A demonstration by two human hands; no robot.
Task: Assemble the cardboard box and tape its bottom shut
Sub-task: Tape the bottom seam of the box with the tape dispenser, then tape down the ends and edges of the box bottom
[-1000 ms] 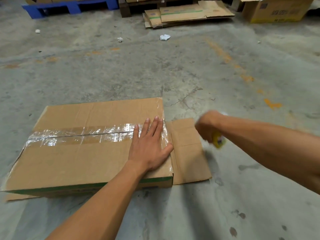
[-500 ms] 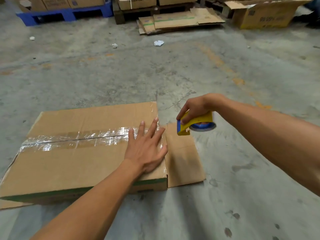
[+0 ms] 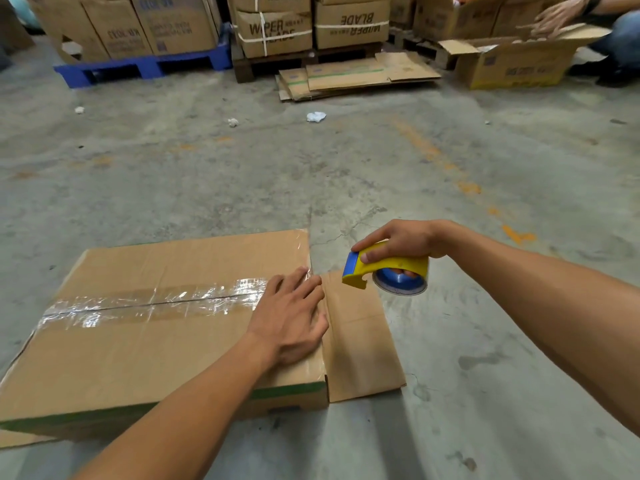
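Observation:
A brown cardboard box [image 3: 138, 355] lies bottom up on the concrete floor, with a strip of clear tape [image 3: 152, 304] along its centre seam. One flap [image 3: 360, 341] lies flat on the floor at the box's right end. My left hand [image 3: 291, 320] presses flat on the box's right edge, fingers spread, over the tape's end. My right hand [image 3: 401, 242] holds a yellow and blue tape dispenser [image 3: 388, 271] in the air just right of the box, above the flap.
Flattened cartons [image 3: 356, 76] lie on the floor at the back. Stacked boxes sit on a blue pallet [image 3: 145, 65] and a dark pallet [image 3: 304, 60]. An open box [image 3: 516, 64] stands far right, with another person's hand [image 3: 557, 13] above it. Paper scraps [image 3: 316, 116] dot the floor.
My right hand lifted the tape dispenser up from beside the flap and away from the box's end. My left hand stayed pressed on the box. The camera tilted upward.

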